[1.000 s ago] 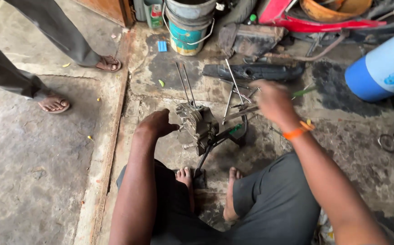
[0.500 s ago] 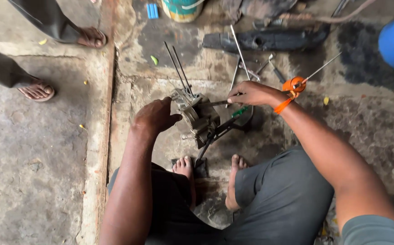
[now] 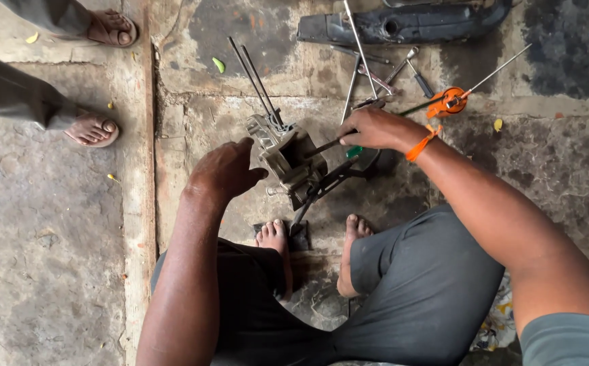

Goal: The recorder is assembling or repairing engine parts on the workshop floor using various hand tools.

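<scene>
I sit on the ground with the small engine block (image 3: 286,159) just in front of my bare feet (image 3: 275,238). My left hand (image 3: 225,169) lies on the left side of the block, fingers curled over it, pressing to keep it from wobbling. My right hand (image 3: 373,129) is to the right of the block — closed around a green-handled screwdriver (image 3: 338,144), and its tip pokes into the top of the block. Two long thin studs (image 3: 256,74) stick up from the block, away from me. Past the block lie spanners (image 3: 403,66) and a black cover (image 3: 403,24). I think the job is partway — parts are off, the block looks bare, and I am not done.
</scene>
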